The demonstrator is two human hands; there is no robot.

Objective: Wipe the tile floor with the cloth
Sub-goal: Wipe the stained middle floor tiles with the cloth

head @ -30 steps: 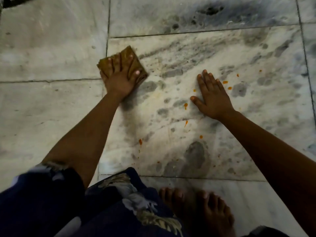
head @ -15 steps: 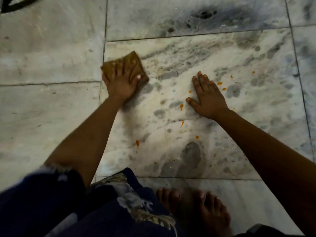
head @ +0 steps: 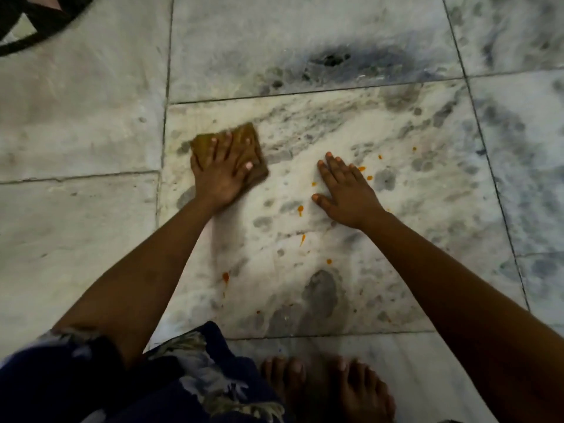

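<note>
A folded brown cloth (head: 254, 148) lies flat on a marbled white and grey floor tile (head: 381, 239). My left hand (head: 221, 172) presses down on the cloth with fingers spread over it. My right hand (head: 346, 192) rests flat on the tile to the right of the cloth, fingers together, holding nothing. Small orange splatters (head: 300, 209) dot the tile between and below my hands, and more lie by my right fingertips.
My bare feet (head: 329, 389) stand at the tile's near edge, next to dark patterned clothing (head: 189, 380). Dark grout lines frame the tile. A dark curved object (head: 33, 22) sits at the top left corner. A dark smudge (head: 331, 59) marks the far tile.
My left hand has slid the cloth to the right, away from the tile's left grout line and closer to my right hand. My right hand has stayed planted on the tile.
</note>
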